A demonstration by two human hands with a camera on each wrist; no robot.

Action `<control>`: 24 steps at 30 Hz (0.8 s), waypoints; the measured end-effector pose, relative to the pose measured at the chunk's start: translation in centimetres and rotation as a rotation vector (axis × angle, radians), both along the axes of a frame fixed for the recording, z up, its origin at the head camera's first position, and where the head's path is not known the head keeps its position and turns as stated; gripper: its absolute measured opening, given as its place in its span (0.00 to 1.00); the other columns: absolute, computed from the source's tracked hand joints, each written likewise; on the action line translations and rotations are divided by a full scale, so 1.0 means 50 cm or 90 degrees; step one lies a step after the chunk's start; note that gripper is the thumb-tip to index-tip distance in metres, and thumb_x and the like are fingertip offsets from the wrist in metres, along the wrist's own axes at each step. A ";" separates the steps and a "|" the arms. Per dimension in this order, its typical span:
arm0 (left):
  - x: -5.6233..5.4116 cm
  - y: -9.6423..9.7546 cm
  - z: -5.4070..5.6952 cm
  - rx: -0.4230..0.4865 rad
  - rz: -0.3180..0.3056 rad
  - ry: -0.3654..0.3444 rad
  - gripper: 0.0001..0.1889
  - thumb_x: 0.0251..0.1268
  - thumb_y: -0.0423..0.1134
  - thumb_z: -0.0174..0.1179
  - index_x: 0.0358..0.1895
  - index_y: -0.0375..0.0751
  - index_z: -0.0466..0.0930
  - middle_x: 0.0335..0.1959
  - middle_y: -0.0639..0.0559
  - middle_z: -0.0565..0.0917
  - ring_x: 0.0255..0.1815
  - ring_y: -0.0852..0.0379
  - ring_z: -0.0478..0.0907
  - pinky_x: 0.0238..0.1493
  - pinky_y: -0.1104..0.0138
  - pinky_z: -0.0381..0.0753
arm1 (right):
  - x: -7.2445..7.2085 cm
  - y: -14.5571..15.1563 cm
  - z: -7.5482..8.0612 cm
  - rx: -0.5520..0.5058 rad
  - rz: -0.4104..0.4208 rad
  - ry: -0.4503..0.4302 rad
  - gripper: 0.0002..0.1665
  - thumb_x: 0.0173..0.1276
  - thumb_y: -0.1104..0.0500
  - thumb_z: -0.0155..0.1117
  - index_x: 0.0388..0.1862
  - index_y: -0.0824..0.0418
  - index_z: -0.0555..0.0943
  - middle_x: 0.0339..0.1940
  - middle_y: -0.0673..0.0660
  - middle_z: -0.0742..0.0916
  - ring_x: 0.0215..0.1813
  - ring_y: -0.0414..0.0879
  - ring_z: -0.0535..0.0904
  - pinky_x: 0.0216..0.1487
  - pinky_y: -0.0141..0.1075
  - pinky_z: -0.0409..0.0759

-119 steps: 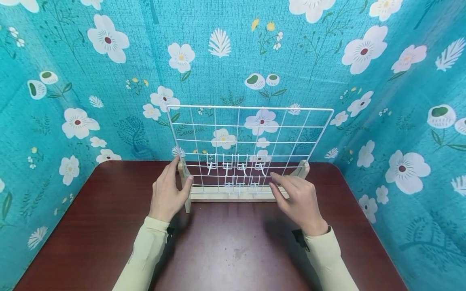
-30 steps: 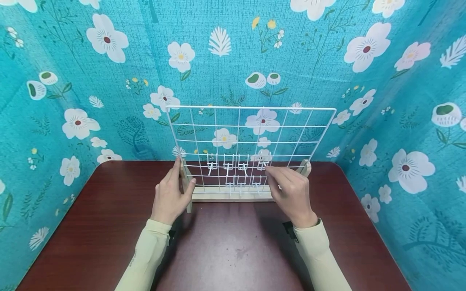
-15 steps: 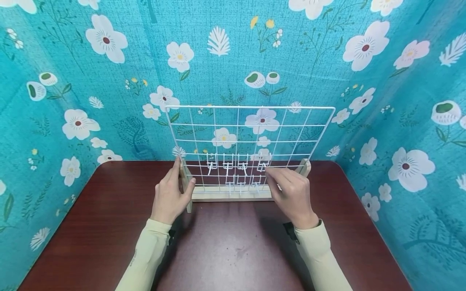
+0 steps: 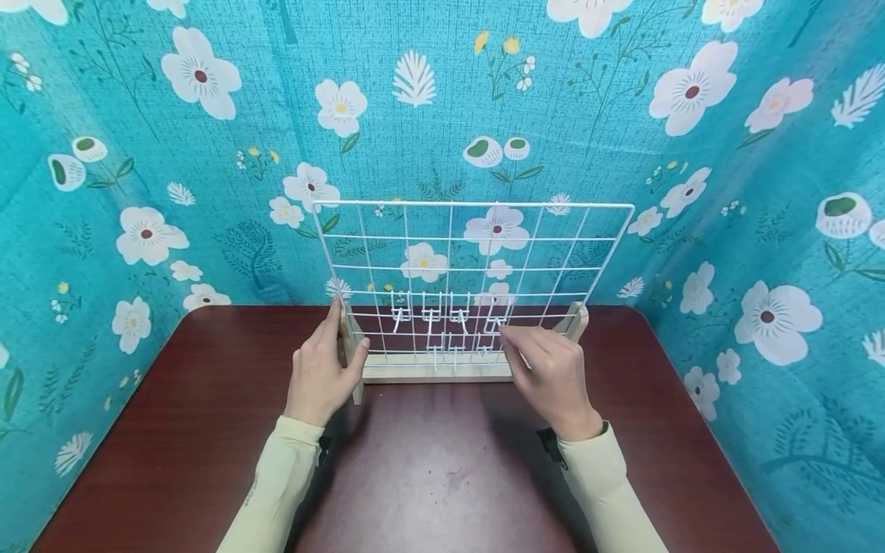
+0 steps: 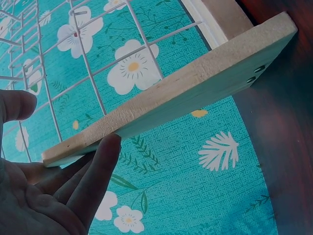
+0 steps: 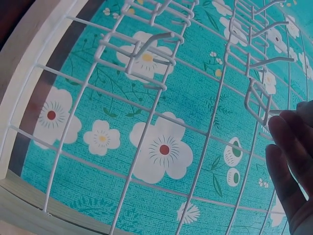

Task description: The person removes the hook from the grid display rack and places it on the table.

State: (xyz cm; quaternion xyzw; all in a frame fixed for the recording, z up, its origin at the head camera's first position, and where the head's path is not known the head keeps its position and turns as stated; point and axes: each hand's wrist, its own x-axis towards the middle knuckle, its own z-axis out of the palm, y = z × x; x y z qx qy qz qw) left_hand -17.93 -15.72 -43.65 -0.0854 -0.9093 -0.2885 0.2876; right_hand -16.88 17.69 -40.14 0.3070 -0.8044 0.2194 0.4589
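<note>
A white wire grid panel [image 4: 452, 239] stands in a pale wooden stand [image 4: 442, 375]. My left hand [image 4: 319, 380] is at the stand's left side; in the left wrist view its straight fingers touch the wooden side post [image 5: 142, 107], with the thumb [image 5: 19, 105] apart from it. My right hand [image 4: 553, 376] pinches the prong of a white wire hook [image 4: 495, 323], rightmost in the upper row. In the right wrist view that hook's frame [image 6: 257, 100] tilts away from the grid. Fingertips hide the prong's end; whether the hook's top still catches a wire I cannot tell.
Other white hooks [image 4: 459, 313] hang to the left in the same row. A lower row of hooks [image 4: 435, 351] hangs just beneath. The dark red table [image 4: 442, 461] extends in front, and a teal flowered cloth [image 4: 442, 138] rises behind and beside it.
My right hand has come left from beside the grid and taken the rightmost upper hook. Over the last half second the hook has dropped slightly and tilted outward. The left hand stays put.
</note>
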 end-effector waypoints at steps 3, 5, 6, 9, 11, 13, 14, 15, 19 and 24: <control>0.001 0.001 -0.002 0.003 0.000 -0.004 0.41 0.68 0.49 0.66 0.80 0.37 0.63 0.62 0.35 0.85 0.46 0.36 0.88 0.46 0.40 0.87 | 0.001 -0.001 -0.002 0.001 0.005 -0.001 0.07 0.67 0.65 0.71 0.42 0.63 0.91 0.33 0.59 0.93 0.31 0.51 0.90 0.32 0.46 0.87; 0.002 0.001 -0.003 0.004 0.000 -0.005 0.41 0.69 0.49 0.66 0.80 0.37 0.63 0.61 0.35 0.85 0.46 0.36 0.88 0.46 0.40 0.87 | 0.003 -0.002 -0.002 0.004 0.008 -0.004 0.07 0.67 0.65 0.71 0.42 0.63 0.91 0.33 0.59 0.93 0.31 0.51 0.90 0.33 0.46 0.87; 0.002 0.001 -0.003 0.005 0.000 -0.004 0.41 0.68 0.49 0.66 0.80 0.37 0.63 0.61 0.35 0.85 0.45 0.36 0.88 0.46 0.40 0.87 | 0.003 -0.002 -0.002 0.005 0.009 -0.005 0.07 0.66 0.65 0.71 0.42 0.63 0.91 0.33 0.59 0.93 0.32 0.51 0.90 0.33 0.46 0.87; 0.002 0.001 -0.004 0.005 0.002 -0.002 0.41 0.68 0.49 0.66 0.80 0.36 0.62 0.61 0.34 0.85 0.44 0.35 0.88 0.46 0.40 0.87 | 0.005 -0.001 -0.002 0.007 0.008 -0.010 0.07 0.65 0.66 0.72 0.41 0.63 0.91 0.34 0.59 0.93 0.32 0.51 0.90 0.33 0.46 0.87; 0.002 0.000 -0.004 0.004 0.004 -0.001 0.41 0.68 0.48 0.66 0.81 0.36 0.62 0.62 0.34 0.85 0.44 0.35 0.88 0.46 0.40 0.87 | 0.006 0.000 -0.003 0.008 0.006 -0.012 0.07 0.64 0.66 0.73 0.41 0.63 0.91 0.34 0.58 0.93 0.32 0.51 0.90 0.33 0.46 0.87; 0.002 -0.001 -0.004 0.004 0.005 -0.004 0.41 0.68 0.48 0.66 0.81 0.36 0.62 0.62 0.34 0.84 0.43 0.36 0.88 0.45 0.40 0.87 | 0.007 0.002 -0.005 0.008 0.007 -0.013 0.07 0.64 0.66 0.72 0.41 0.63 0.91 0.34 0.58 0.93 0.32 0.51 0.91 0.34 0.47 0.87; 0.003 -0.001 -0.005 0.003 0.006 -0.005 0.42 0.68 0.48 0.67 0.81 0.37 0.62 0.62 0.34 0.84 0.42 0.36 0.87 0.45 0.41 0.87 | 0.007 0.002 -0.006 0.008 0.008 -0.013 0.07 0.64 0.66 0.72 0.41 0.63 0.91 0.34 0.58 0.93 0.32 0.51 0.91 0.34 0.47 0.87; 0.003 -0.002 -0.005 0.002 0.006 -0.005 0.42 0.68 0.48 0.67 0.81 0.37 0.62 0.62 0.34 0.84 0.41 0.36 0.88 0.45 0.41 0.87 | 0.007 0.002 -0.006 0.008 0.010 -0.012 0.06 0.65 0.66 0.72 0.41 0.63 0.91 0.33 0.58 0.93 0.32 0.51 0.90 0.34 0.47 0.87; 0.002 -0.004 -0.003 0.001 0.002 -0.006 0.42 0.69 0.49 0.66 0.81 0.37 0.61 0.62 0.34 0.84 0.43 0.35 0.88 0.46 0.40 0.87 | 0.006 0.003 -0.009 0.005 0.013 -0.008 0.06 0.67 0.65 0.70 0.40 0.63 0.91 0.33 0.58 0.93 0.32 0.51 0.91 0.34 0.47 0.87; -0.001 -0.002 -0.002 -0.001 -0.001 -0.009 0.42 0.69 0.50 0.65 0.82 0.38 0.60 0.64 0.33 0.83 0.49 0.33 0.88 0.47 0.39 0.87 | 0.007 0.004 -0.011 0.003 0.009 -0.012 0.06 0.67 0.65 0.70 0.40 0.63 0.91 0.33 0.58 0.93 0.32 0.52 0.90 0.34 0.47 0.87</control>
